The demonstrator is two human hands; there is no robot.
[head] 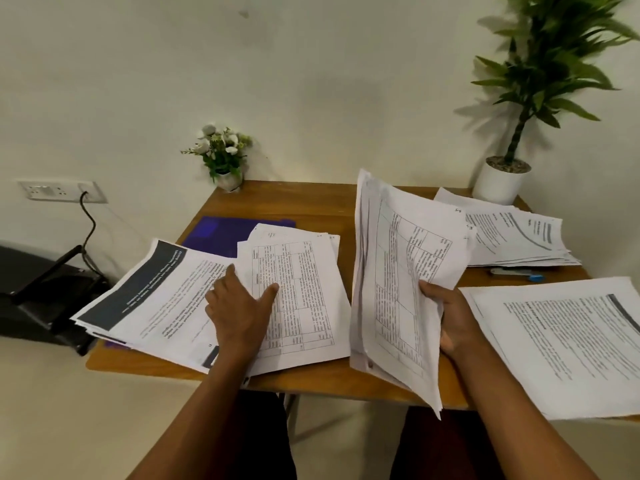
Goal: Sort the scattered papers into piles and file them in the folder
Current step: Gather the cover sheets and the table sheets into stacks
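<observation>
Right hand (450, 323) grips the lower edge of a tilted sheaf of white printed papers (398, 271); left hand (239, 306) lies flat, fingers spread, on a white table-printed sheet pile (304, 292).

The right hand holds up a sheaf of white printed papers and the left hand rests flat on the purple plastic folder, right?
Head view: the left hand rests flat on a white sheet printed with tables, not the purple plastic folder behind it. The right hand holds the sheaf of white printed papers.

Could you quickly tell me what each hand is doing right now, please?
Left hand: open, resting flat on the gridded sheets.
Right hand: gripping a raised sheaf of papers.
</observation>
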